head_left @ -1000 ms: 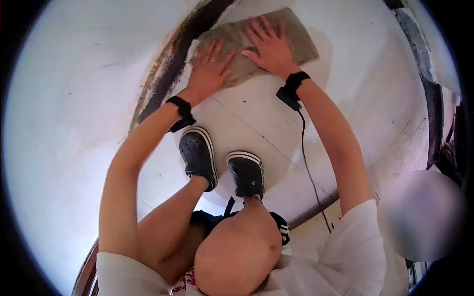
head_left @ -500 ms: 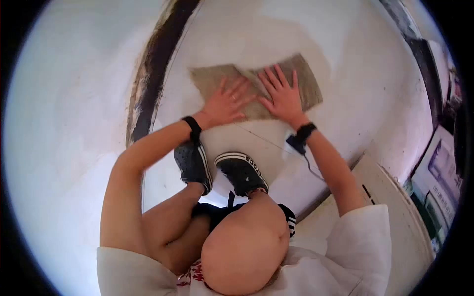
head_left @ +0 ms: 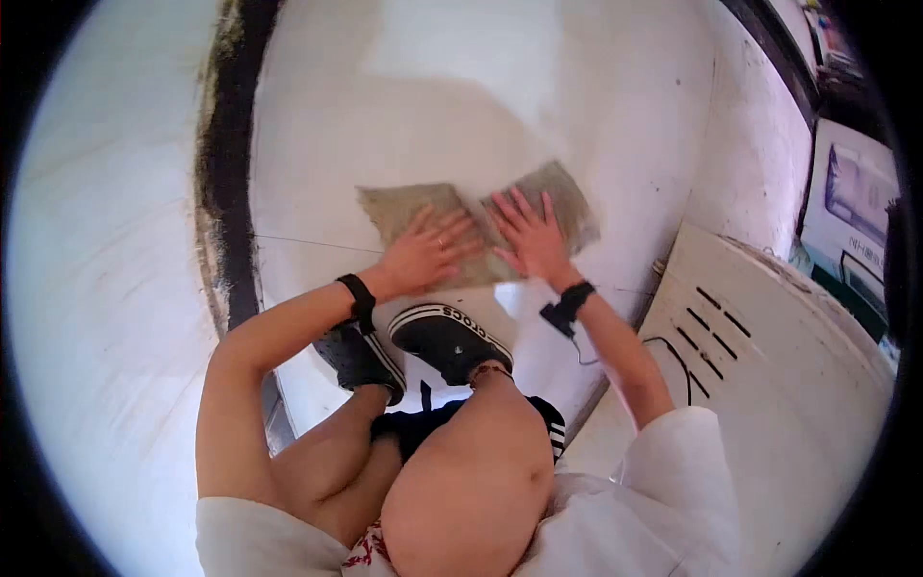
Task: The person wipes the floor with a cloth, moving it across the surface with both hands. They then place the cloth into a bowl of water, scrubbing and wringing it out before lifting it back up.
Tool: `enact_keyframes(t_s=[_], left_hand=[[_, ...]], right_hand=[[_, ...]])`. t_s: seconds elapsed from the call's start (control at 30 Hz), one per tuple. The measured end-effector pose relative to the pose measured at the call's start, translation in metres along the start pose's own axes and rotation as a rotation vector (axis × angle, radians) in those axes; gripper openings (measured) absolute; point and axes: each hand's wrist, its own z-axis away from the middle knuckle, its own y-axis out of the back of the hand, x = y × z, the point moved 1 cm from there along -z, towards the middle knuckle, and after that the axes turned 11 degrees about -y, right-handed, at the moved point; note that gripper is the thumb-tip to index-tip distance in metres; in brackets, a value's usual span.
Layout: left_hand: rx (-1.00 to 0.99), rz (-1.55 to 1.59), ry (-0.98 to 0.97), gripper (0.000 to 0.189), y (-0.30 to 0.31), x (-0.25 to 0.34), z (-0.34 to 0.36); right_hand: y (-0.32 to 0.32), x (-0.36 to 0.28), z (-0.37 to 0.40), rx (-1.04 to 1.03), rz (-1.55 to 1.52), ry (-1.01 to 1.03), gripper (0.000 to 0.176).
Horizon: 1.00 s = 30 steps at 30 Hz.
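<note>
A greyish-brown cloth (head_left: 394, 208) lies spread on the pale floor, just beyond my shoes. My left hand (head_left: 431, 252) rests flat on its left part, fingers apart, with a ring on one finger. On the right part, my right hand (head_left: 531, 240) presses down with its fingers spread. Between the hands the cloth dips into a notch at its far edge. Each wrist wears a black band, and the right one carries a small dark device (head_left: 567, 308) with a cable.
Black clogs (head_left: 452, 341) on my feet stand close to the cloth's near edge. A dark, worn strip (head_left: 231, 144) runs along the left wall's base. At right stand a slotted cream panel (head_left: 711, 327) and a printed box (head_left: 851, 207).
Both hands and the cloth have moved back towards my shoes, and the cloth now covers part of the thin floor line. My view has turned slightly, showing more of the slotted panel.
</note>
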Motion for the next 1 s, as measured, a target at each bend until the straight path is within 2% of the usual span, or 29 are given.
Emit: enact_keyframes(t_s=[0.1,0.17,0.27,0.37,0.53,0.67,0.77,0.87,1.0], left_hand=[[0.097,-0.046,0.085,0.069,0.021,-0.028,-0.031],[0.164,-0.049,0.105,0.071,0.034,-0.044,-0.072],[0.229,-0.076,0.069,0.071,0.040,-0.053,-0.126],[0.199,-0.090,-0.045,0.071,0.023,-0.041,-0.158],[0.109,-0.007,-0.271,0.071,-0.003,0.012,-0.155],[0.109,0.046,-0.425,0.072,-0.049,0.050,-0.129],[0.065,0.081,-0.463,0.076,-0.048,0.063,-0.102],[0.089,0.267,-0.469,0.085,-0.056,0.057,-0.104],[0.093,0.291,-0.493,0.085,-0.049,0.053,-0.103]], right_hand=[[0.023,0.050,-0.059,0.021,-0.012,0.035,0.069],[0.045,0.075,-0.072,0.164,0.020,-0.170,0.071],[0.037,0.111,-0.055,0.276,0.101,-0.446,0.073],[0.020,0.128,-0.013,0.273,0.079,-0.620,0.075],[-0.017,0.098,0.093,0.221,0.047,-0.805,0.078],[-0.050,0.033,0.165,0.148,0.033,-0.869,0.081],[-0.055,0.005,0.182,0.074,-0.018,-0.901,0.082],[-0.052,0.005,0.179,0.038,0.035,-0.890,0.084],[-0.054,0.005,0.181,0.071,0.008,-0.876,0.083]])
